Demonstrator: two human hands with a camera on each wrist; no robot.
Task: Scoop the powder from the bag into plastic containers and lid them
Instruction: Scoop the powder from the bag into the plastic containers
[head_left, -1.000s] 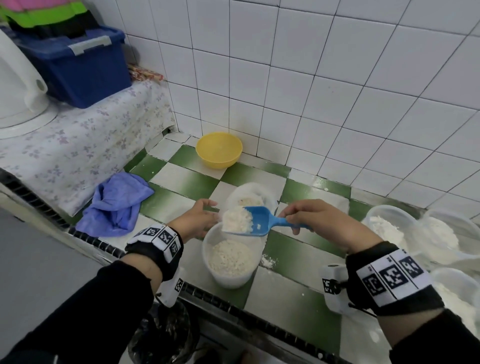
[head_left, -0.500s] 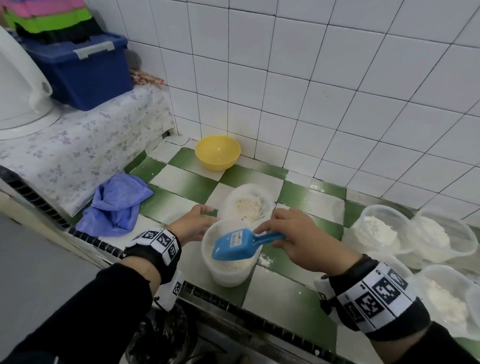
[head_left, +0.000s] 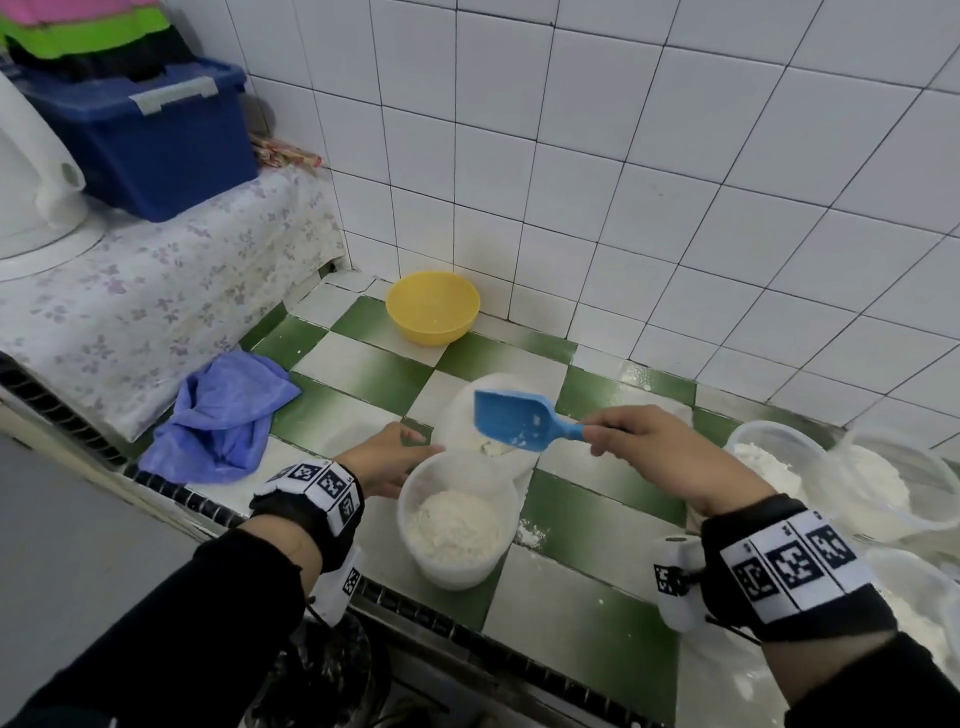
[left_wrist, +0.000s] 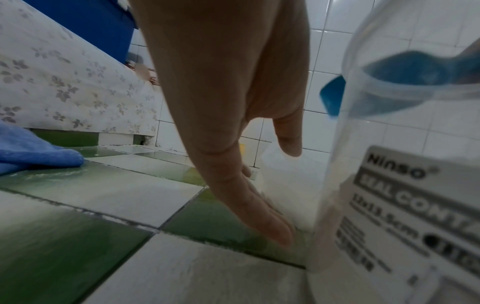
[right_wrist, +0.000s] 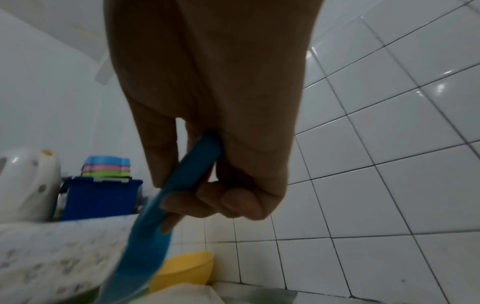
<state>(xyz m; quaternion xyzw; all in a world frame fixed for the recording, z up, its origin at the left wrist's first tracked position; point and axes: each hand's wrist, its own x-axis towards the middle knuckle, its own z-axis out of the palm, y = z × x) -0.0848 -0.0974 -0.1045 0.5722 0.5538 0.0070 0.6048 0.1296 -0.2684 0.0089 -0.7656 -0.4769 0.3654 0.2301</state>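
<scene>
A clear plastic container (head_left: 457, 519), partly filled with white powder, stands near the counter's front edge. My left hand (head_left: 402, 447) rests against its left side, its straight fingers (left_wrist: 259, 211) pointing down to the tiles next to the labelled wall (left_wrist: 389, 185). My right hand (head_left: 639, 447) grips the handle of an empty blue scoop (head_left: 514, 421). The scoop hangs over the white powder bag (head_left: 462, 415) just behind the container. In the right wrist view my curled fingers (right_wrist: 233, 197) wrap the scoop handle (right_wrist: 187, 179).
Several open containers of powder (head_left: 769, 457) crowd the right end of the counter. A yellow bowl (head_left: 432, 306) sits by the wall and a blue cloth (head_left: 223, 415) lies at the left. A blue box (head_left: 150, 140) stands on the raised shelf. Spilled powder (head_left: 530, 535) lies beside the container.
The scoop tipped its powder into the container, then lifted up and back over the bag, now empty. The left hand has stayed at the container.
</scene>
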